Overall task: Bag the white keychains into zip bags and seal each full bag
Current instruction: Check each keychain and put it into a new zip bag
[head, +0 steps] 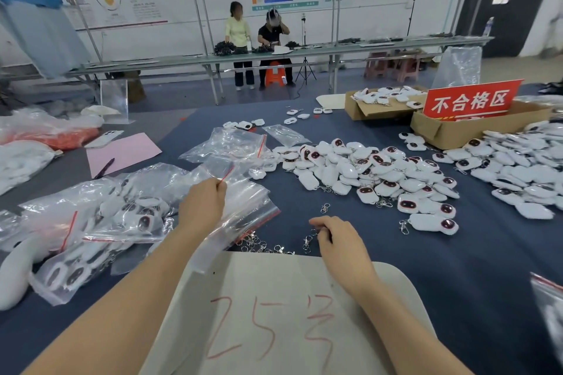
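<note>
My left hand (202, 202) pinches the red-striped top edge of an empty clear zip bag (243, 207) and holds it just above the blue table. My right hand (336, 239) rests on the cloth to the right with its fingers curled around a metal clasp from the loose clasps (268, 245). A heap of white keychains (365, 173) with dark red faces lies beyond my right hand; one keychain (432, 224) sits nearest. Filled zip bags (100, 222) lie to the left.
A white card (289, 313) with red writing lies in front of me. More keychains (524, 167) pile up at the right beside cardboard boxes (463, 128) with a red sign (470, 100). Spare empty bags (231, 143), pink paper (122, 151) and a pen (105, 168) lie farther back.
</note>
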